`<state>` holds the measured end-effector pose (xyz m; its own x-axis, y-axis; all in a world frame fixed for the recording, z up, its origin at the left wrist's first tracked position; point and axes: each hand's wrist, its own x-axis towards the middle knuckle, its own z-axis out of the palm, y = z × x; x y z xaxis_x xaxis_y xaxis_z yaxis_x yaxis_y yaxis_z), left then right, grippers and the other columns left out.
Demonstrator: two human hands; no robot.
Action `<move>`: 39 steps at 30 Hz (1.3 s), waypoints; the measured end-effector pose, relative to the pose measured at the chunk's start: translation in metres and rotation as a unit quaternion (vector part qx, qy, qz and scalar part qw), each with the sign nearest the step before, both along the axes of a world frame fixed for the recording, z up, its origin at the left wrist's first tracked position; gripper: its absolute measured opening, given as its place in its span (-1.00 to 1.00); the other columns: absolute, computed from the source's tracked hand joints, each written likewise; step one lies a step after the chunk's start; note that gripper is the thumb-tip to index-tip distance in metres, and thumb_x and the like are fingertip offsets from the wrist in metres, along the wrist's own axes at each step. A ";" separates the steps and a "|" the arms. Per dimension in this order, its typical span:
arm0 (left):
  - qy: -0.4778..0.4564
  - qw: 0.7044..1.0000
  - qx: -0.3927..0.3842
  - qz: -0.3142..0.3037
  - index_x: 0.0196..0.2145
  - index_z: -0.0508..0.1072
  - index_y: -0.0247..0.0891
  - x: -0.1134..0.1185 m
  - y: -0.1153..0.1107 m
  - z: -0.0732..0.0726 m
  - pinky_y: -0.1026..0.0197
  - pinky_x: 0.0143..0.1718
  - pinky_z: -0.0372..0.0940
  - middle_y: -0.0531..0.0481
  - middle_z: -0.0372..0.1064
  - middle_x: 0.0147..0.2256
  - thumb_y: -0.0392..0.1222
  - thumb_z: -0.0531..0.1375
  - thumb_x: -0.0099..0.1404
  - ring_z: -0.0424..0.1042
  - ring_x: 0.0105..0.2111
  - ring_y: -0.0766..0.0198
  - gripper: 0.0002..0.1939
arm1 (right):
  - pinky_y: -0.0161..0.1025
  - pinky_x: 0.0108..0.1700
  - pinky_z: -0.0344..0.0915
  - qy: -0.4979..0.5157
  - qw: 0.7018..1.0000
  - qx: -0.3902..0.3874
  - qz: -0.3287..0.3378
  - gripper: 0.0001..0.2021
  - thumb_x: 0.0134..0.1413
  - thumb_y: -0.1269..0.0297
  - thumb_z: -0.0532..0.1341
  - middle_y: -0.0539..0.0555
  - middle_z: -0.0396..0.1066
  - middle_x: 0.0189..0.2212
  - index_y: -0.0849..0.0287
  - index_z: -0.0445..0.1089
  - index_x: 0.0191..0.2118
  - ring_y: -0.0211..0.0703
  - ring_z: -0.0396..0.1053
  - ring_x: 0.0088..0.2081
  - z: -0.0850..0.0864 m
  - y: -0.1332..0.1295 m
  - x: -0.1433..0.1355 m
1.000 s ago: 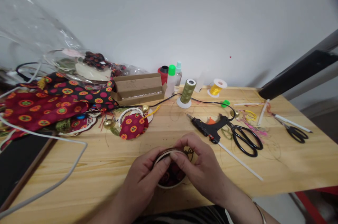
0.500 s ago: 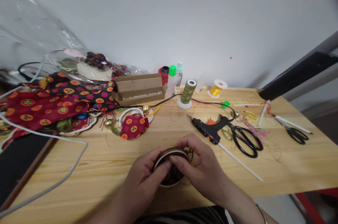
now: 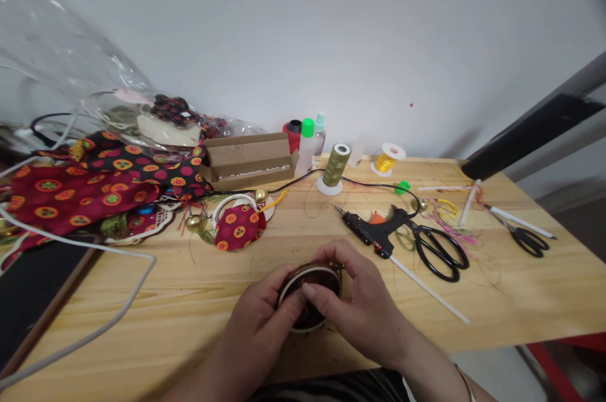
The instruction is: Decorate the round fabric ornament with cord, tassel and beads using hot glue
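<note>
A round dark piece with a pale rim (image 3: 310,329) is held between both hands over the wooden table near its front edge. My left hand (image 3: 266,317) grips its left side, with the thumb laid over the dark inside. From the right, my right hand (image 3: 362,301) holds it, the fingers curled behind the rim and the thumb pressed on the inside. The two thumb tips nearly meet at the middle. Fingers cover much of the piece. Up and to the left lies a red patterned fabric disc (image 3: 239,227).
Right of my hands lie a black glue gun (image 3: 374,231) with a white stick, large scissors (image 3: 438,250) and smaller scissors (image 3: 528,239). Thread spools (image 3: 336,165), bottles (image 3: 307,148) and a cardboard box (image 3: 249,159) stand behind. Patterned fabric (image 3: 80,194) and a white cable (image 3: 127,301) are left.
Both thumbs have shifted slightly on the round piece, and its tilt has changed a little. Both hands still hold it.
</note>
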<state>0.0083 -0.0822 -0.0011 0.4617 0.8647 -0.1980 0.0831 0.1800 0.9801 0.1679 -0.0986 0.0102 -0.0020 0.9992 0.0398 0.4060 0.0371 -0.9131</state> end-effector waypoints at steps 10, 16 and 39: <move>0.029 1.000 0.007 0.006 -0.10 0.54 -0.10 0.004 0.002 0.001 0.30 -0.21 0.34 0.06 0.56 -0.25 -0.17 0.21 0.24 0.47 -0.28 0.21 -0.73 | -0.23 -0.30 0.24 0.016 0.999 -0.007 -0.030 -0.88 -0.09 0.36 0.24 0.02 0.34 -0.38 0.16 0.32 -0.35 -0.17 0.28 -0.35 -0.007 0.001 -0.004; 0.000 1.000 -0.004 0.016 -0.12 0.54 -0.14 0.004 0.000 0.002 0.29 -0.22 0.36 0.03 0.57 -0.26 -0.15 0.19 0.25 0.49 -0.29 0.20 -0.75 | -0.25 -0.29 0.26 0.041 0.999 0.023 -0.022 -0.93 0.02 0.36 0.20 0.04 0.35 -0.34 0.15 0.31 -0.32 -0.17 0.29 -0.30 -0.009 -0.002 -0.006; -0.070 0.991 -0.085 0.078 -0.16 0.57 -0.18 0.004 0.000 -0.005 0.33 -0.26 0.35 0.03 0.56 -0.31 -0.11 0.26 0.21 0.47 -0.32 0.26 -0.76 | -0.19 -0.21 0.33 0.060 0.997 0.027 -0.045 -0.90 0.11 0.33 0.14 0.07 0.41 -0.34 0.16 0.38 -0.28 -0.15 0.37 -0.27 -0.012 -0.001 -0.008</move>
<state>0.0122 -0.0825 -0.0065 0.3576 0.8877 -0.2900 -0.0943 0.3433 0.9345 0.1603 -0.0993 -0.0022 0.0959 0.9915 0.0876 0.2985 0.0553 -0.9528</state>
